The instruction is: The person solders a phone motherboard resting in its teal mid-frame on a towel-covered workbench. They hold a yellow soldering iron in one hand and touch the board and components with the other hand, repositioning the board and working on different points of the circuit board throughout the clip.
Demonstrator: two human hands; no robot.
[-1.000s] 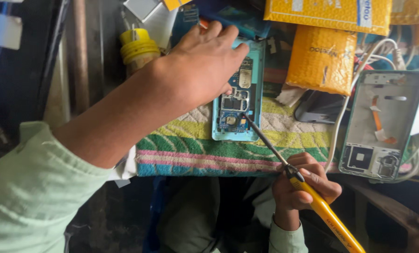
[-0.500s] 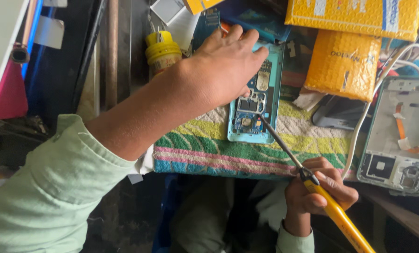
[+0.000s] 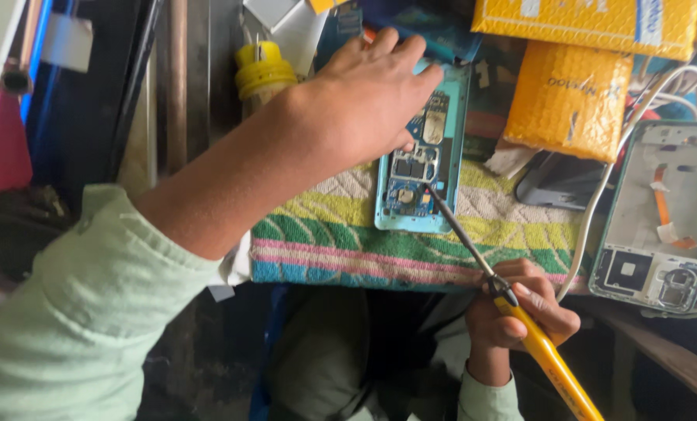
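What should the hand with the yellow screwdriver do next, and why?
Probably turn the screwdriver gently in place. Its tip already sits on the circuit board inside the opened teal phone, near the lower end, and the left hand presses the phone flat on the striped cloth. The right hand pinches the yellow handle, so a small twist seems the likely step.

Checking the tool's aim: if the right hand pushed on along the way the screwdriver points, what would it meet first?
The right hand would drive the yellow-handled screwdriver into the circuit board of the opened teal phone; its tip already seems to touch there, though depth is unclear.
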